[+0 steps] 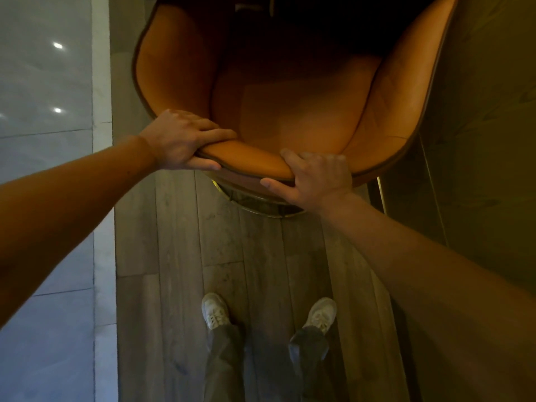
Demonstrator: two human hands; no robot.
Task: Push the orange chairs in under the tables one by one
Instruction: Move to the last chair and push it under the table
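Observation:
An orange chair (293, 111) with a curved padded shell fills the upper middle of the head view, seen from above and behind. Both hands grip the top edge of its backrest. My left hand (182, 139) wraps the rim on the left, fingers over the top and thumb underneath. My right hand (316, 175) clamps the rim on the right, fingers curled under the outer side. The front of the seat disappears into a dark shadow at the top, where a table (319, 13) seems to overhang; I cannot make out its edge. A brass base ring (261, 206) shows below the backrest.
I stand on grey wood planks (179, 256), my two pale shoes (214, 311) behind the chair. A shiny pale tiled floor (46, 82) lies to the left. A dark panelled wall (478, 140) runs close along the chair's right side.

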